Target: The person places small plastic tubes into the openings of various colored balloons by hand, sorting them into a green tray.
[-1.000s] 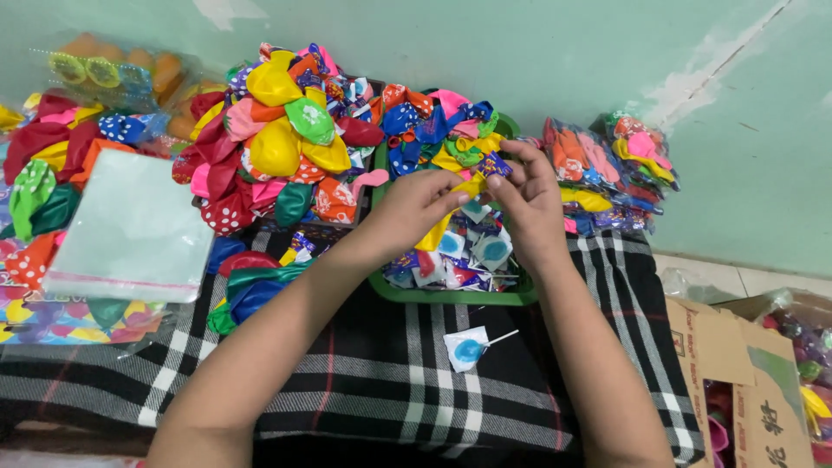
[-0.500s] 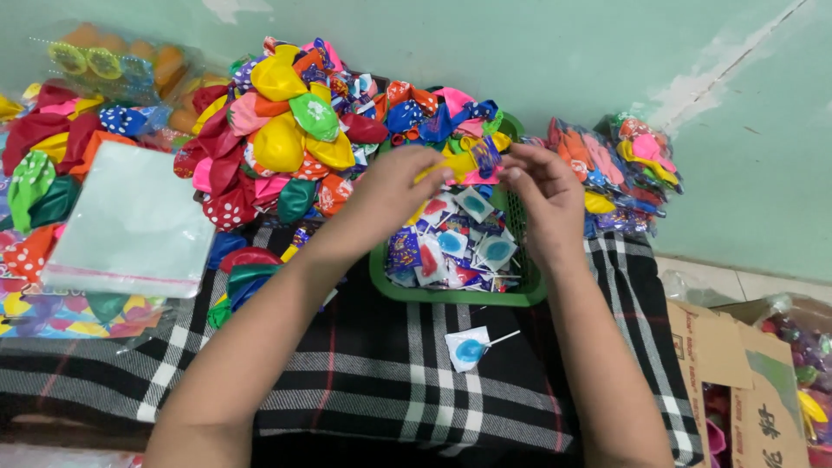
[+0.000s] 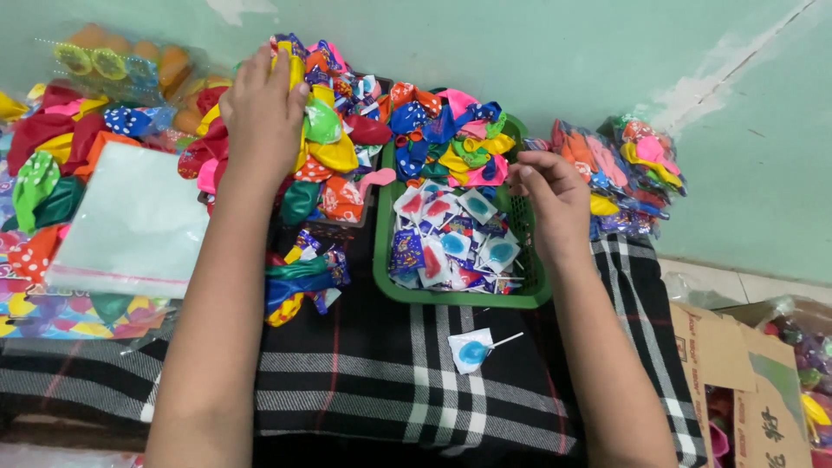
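A second ago both hands worked together over the green basket (image 3: pixel 386 260) of wrapped lollipops (image 3: pixel 446 244); now the left hand (image 3: pixel 260 113) has shifted to the upper left of the frame, palm down and fingers spread on the heap of deflated balloons (image 3: pixel 334 143), though I cannot tell what its grip holds. The right hand (image 3: pixel 550 195) stays at the basket's right rim, fingers loosely curled, grasping nothing visible, while one blue lollipop (image 3: pixel 473 351) lies apart on the checked cloth (image 3: pixel 364 381).

Checked black-white cloth (image 3: pixel 364 381) carries green basket (image 3: pixel 381 260), wrapped lollipop (image 3: pixel 472 351), balloon heaps (image 3: pixel 347 147).
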